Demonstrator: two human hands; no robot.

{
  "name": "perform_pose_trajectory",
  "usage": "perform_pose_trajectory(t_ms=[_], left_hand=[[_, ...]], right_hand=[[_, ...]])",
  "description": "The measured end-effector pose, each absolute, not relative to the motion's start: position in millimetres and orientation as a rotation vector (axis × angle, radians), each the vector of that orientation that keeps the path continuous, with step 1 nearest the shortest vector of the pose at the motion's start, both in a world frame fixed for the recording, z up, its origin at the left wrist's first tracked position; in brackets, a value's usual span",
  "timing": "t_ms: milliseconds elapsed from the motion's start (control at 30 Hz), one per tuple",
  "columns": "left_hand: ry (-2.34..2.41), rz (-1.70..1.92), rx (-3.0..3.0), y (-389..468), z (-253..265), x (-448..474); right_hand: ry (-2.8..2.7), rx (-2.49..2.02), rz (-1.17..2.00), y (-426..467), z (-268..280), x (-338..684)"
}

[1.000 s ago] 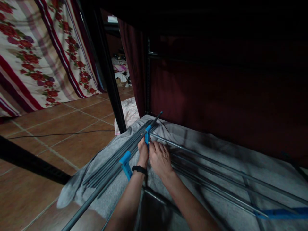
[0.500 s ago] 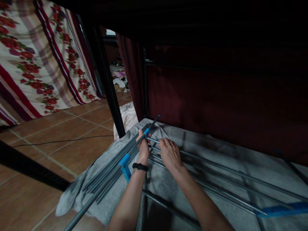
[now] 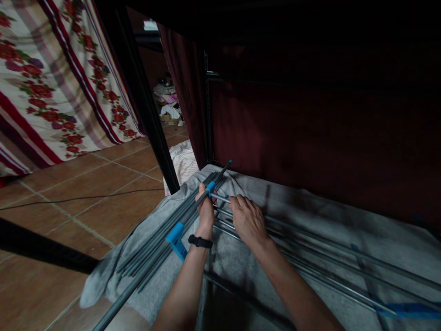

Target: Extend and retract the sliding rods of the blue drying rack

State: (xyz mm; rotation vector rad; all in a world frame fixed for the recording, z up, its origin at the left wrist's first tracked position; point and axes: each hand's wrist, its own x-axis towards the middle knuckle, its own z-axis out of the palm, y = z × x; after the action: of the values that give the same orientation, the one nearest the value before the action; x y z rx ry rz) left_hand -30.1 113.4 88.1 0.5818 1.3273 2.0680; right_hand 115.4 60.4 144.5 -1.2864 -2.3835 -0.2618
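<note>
My left hand [image 3: 206,207], with a black band on its wrist, is closed around a long grey tube [image 3: 138,278] by a blue plastic connector [image 3: 210,188]. A second blue connector [image 3: 176,236] sits lower on this tube. My right hand [image 3: 248,220] wraps over another grey tube [image 3: 223,198], which runs from the upper connector toward the lower right. The right palm and fingers hide part of that tube. I cannot tell how far its end sits in the connector.
Several loose grey tubes [image 3: 161,230] lie bundled on a grey blanket [image 3: 113,276]. More tubes and a blue plastic piece [image 3: 413,309] extend at lower right. Black posts [image 3: 151,110] frame the left side. A cable [image 3: 86,198] crosses the tiled floor.
The view has shifted slightly. My right hand and the tube under it sit a little further right, and the tubes at lower right have moved with them. Both hands keep their hold.
</note>
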Motion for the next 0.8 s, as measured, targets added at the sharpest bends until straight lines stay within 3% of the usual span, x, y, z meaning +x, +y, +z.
perform_pose_trajectory(t_ms=[800], left_hand=[[1.396,2.050,0.601,112.9,96.6,-23.9]], right_hand=[[-2.453,-1.283,-0.209,66.5,149.1,116.4]])
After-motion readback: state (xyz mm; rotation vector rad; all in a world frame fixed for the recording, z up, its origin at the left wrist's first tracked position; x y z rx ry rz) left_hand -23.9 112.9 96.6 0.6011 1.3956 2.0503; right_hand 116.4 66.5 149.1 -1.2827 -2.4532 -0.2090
